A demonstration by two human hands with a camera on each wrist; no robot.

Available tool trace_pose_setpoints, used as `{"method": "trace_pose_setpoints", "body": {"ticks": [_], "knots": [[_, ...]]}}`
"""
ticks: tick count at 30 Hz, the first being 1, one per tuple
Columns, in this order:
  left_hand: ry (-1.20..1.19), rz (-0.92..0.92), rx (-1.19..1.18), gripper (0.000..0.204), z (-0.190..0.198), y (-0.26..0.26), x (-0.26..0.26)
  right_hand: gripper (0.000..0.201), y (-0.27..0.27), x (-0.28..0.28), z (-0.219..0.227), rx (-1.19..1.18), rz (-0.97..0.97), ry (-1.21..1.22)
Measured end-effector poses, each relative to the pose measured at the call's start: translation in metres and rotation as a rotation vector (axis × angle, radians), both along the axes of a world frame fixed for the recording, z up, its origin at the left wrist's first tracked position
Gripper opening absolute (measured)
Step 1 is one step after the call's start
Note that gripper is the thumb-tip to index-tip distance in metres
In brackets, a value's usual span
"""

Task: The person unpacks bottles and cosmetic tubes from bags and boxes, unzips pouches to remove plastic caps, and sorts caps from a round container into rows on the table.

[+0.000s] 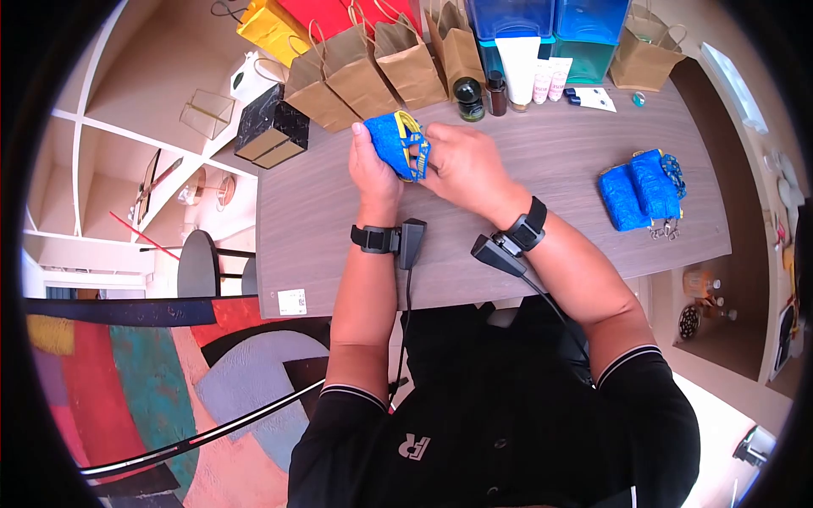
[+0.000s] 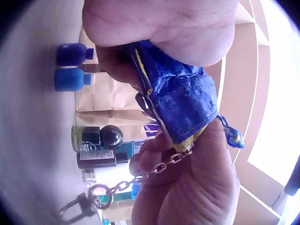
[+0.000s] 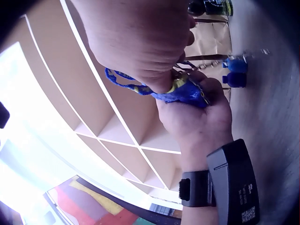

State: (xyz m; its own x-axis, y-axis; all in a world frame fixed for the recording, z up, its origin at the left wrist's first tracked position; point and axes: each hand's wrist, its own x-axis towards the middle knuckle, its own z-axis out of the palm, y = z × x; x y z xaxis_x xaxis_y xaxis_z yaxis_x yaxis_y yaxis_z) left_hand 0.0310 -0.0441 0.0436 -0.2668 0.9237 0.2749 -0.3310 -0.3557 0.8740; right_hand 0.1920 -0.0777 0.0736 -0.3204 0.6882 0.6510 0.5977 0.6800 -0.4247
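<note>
Over the far middle of the grey wooden table, both hands hold one folded blue bag with yellow trim. My left hand grips its left side, fingers curled round the fabric. My right hand pinches its right edge. In the left wrist view the blue fabric sits between the left palm and the right hand's fingers, and a metal chain with a clasp hangs from it. The right wrist view shows the bag lying in the left palm under the right hand.
Two more folded blue bags with clasps lie at the table's right. Brown paper bags line the far edge, beside a dark jar, a brown bottle, white tubes and blue drawers. A black box stands far left.
</note>
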Motion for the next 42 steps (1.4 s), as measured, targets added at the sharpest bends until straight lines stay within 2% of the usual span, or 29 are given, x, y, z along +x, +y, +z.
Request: {"method": "trace_pose_setpoints", "body": {"ticks": [4,7,10,12,13,15,17,18,19,20,22,23,25,29,30,31,32,35,36,38,39,41,42], "knots": [[-0.006,0.002,0.013,0.052,-0.007,0.002,-0.002,0.023,0.002,0.004,0.000,-0.013,0.024,0.015],[-0.037,0.018,-0.047,0.048,0.000,-0.003,0.010,0.017,0.009,0.008,-0.002,0.004,0.112,0.073],[-0.029,-0.003,-0.035,0.049,-0.004,0.000,0.007,0.019,0.006,0.011,0.004,0.015,0.109,-0.007],[-0.015,0.002,-0.032,0.050,-0.005,0.001,0.002,0.020,0.003,0.009,0.008,-0.033,0.109,0.128],[-0.014,0.067,-0.036,0.051,-0.006,0.005,-0.002,0.020,0.003,0.009,0.010,-0.035,0.119,0.125],[-0.020,0.151,-0.042,0.051,0.001,0.007,-0.010,0.019,0.006,0.013,0.014,0.001,0.122,0.398],[-0.224,0.094,-0.076,0.049,0.010,0.008,-0.020,0.017,0.012,0.021,0.012,-0.139,0.084,0.556],[-0.344,0.135,-0.071,0.049,0.011,0.015,-0.024,0.018,0.018,0.026,0.011,-0.170,0.036,0.554],[-0.349,0.146,-0.069,0.049,0.006,0.021,-0.033,0.019,0.024,0.030,0.011,-0.201,-0.015,0.551],[-0.389,0.114,-0.087,0.049,-0.006,0.027,-0.047,0.019,0.027,0.034,0.008,-0.203,-0.006,0.545],[-0.424,0.062,-0.119,0.051,-0.019,0.033,-0.061,0.018,0.033,0.037,-0.001,-0.286,-0.134,0.251],[-0.428,0.064,-0.120,0.051,-0.015,0.030,-0.059,0.018,0.035,0.036,-0.006,-0.287,-0.133,0.246],[-0.479,0.036,-0.167,0.050,0.002,0.019,-0.049,0.018,0.037,0.031,-0.021,-0.304,-0.163,-0.028],[-0.526,-0.008,-0.178,0.047,0.002,0.018,-0.050,0.016,0.038,0.017,-0.033,-0.321,-0.176,-0.111],[-0.528,-0.123,-0.148,0.052,-0.007,0.021,-0.057,0.016,0.038,0.015,-0.034,-0.319,-0.173,-0.113],[-0.529,-0.238,-0.119,0.057,-0.016,0.025,-0.063,0.016,0.037,0.013,-0.034,-0.318,-0.158,-0.091],[-0.566,-0.178,-0.151,0.059,-0.009,0.023,-0.057,0.016,0.037,0.011,-0.034,-0.317,-0.145,-0.068],[-0.488,-0.197,-0.142,0.059,-0.008,0.021,-0.057,0.018,0.038,0.012,-0.036,-0.283,-0.117,-0.005],[-0.488,-0.196,-0.142,0.059,0.003,0.016,-0.050,0.018,0.036,0.012,-0.034,-0.283,-0.117,-0.005],[-0.483,-0.047,-0.229,0.042,0.021,0.005,-0.031,0.023,0.033,0.014,-0.024,-0.149,-0.041,0.282],[-0.480,-0.044,-0.226,0.042,0.021,0.003,-0.027,0.023,0.028,0.013,-0.016,-0.147,-0.037,0.285],[-0.506,-0.123,-0.236,0.042,0.022,0.001,-0.021,0.027,0.014,0.013,0.003,-0.089,0.054,0.472],[-0.581,-0.152,-0.245,0.044,0.021,0.004,-0.018,0.026,0.007,0.012,0.014,0.029,0.096,0.483]]}}
